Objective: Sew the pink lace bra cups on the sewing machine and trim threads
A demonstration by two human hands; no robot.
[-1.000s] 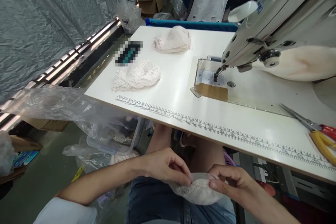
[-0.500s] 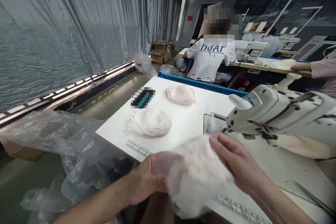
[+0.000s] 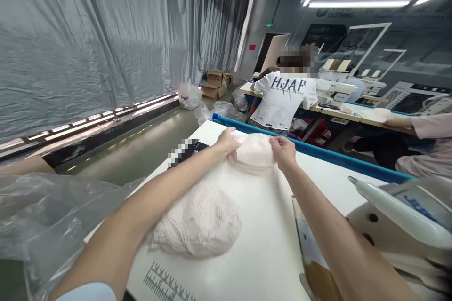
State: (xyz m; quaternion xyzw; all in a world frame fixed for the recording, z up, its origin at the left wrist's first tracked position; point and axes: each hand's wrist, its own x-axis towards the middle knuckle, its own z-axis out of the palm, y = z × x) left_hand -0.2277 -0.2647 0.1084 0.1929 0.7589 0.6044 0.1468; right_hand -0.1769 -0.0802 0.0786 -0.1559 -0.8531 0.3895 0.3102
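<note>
Both arms reach toward the far end of a white sewing table point(image 3: 268, 244). My left hand point(image 3: 229, 142) pinches the left edge of a thin white fabric piece point(image 3: 254, 151). On the opposite edge of that piece, my right hand point(image 3: 284, 151) is closed with thumb and fingers. The piece lies over, or just above, a pale pink fabric stack point(image 3: 252, 168); contact between them is hard to tell. Nearer to me rests a bundle of off-white openwork fabric point(image 3: 201, 218), beneath my left forearm in the view. A dark object point(image 3: 187, 153), partly blurred out, sits left of it.
At right stands a white sewing machine point(image 3: 406, 211), close to my right forearm. A blue strip point(image 3: 318, 148) runs along the table's far edge. Clear plastic sheeting point(image 3: 52, 221) lies at left. Ahead, a person in a white shirt point(image 3: 282, 99) sits at another table.
Both hands have moved forward from the near table edge to the pink stack, carrying the white fabric piece. The view has shifted, with the sewing machine now nearer the right edge.
</note>
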